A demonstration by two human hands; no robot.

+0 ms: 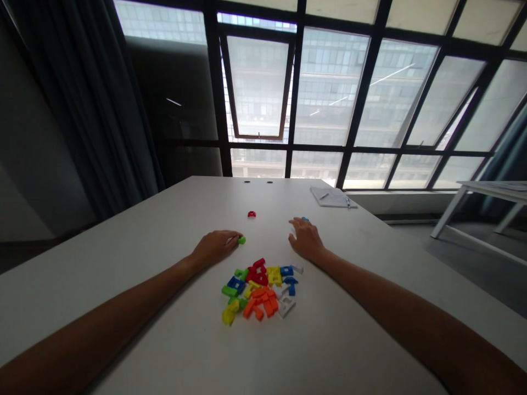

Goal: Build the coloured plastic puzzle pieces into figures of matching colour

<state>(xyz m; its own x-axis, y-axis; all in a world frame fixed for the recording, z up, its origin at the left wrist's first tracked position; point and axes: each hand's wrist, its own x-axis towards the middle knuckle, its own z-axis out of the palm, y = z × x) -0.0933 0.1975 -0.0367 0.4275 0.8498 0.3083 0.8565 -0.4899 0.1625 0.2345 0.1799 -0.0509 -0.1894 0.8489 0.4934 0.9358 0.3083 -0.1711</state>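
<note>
Hands apart: left hand (216,245) pinches green piece (241,240), axis unclear; right hand (305,238) lies spread, touching blue piece (305,219).

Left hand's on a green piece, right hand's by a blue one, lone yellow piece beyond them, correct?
No: the head view shows the lone piece is red, not yellow. The left hand does touch the green piece, and the right hand is by the blue piece.
</note>
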